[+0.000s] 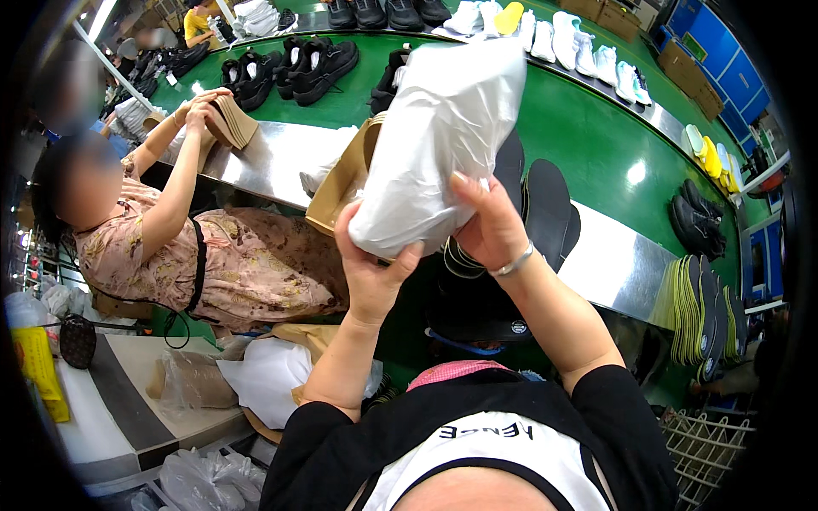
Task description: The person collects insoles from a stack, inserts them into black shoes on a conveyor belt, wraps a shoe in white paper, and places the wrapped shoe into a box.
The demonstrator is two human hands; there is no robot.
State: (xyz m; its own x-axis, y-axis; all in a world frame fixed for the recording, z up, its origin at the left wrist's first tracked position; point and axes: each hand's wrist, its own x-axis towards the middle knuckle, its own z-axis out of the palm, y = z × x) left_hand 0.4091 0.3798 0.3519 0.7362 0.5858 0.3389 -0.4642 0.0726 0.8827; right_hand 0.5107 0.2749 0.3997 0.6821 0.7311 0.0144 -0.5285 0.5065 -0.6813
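Both my hands hold up a bulky, smooth white bundle (439,145), wrapped in thin creased white sheet; what is inside is hidden. My left hand (372,271) is closed around its lower left corner. On its lower right side, my right hand (492,223) grips with the thumb on the front. Just behind the bundle on the left stands an open brown cardboard box (334,189). Dark insoles (545,204) are stacked behind my right hand and wrist, partly covered by it. Below my hands sit more black insoles (477,311).
A green conveyor (596,145) carries black shoes (319,70) and white shoes (567,41) past a metal ledge (609,260). Yellow-edged insoles (688,311) stand at the right. At left, a co-worker in a floral dress (256,264) handles curved tan pieces (230,121).
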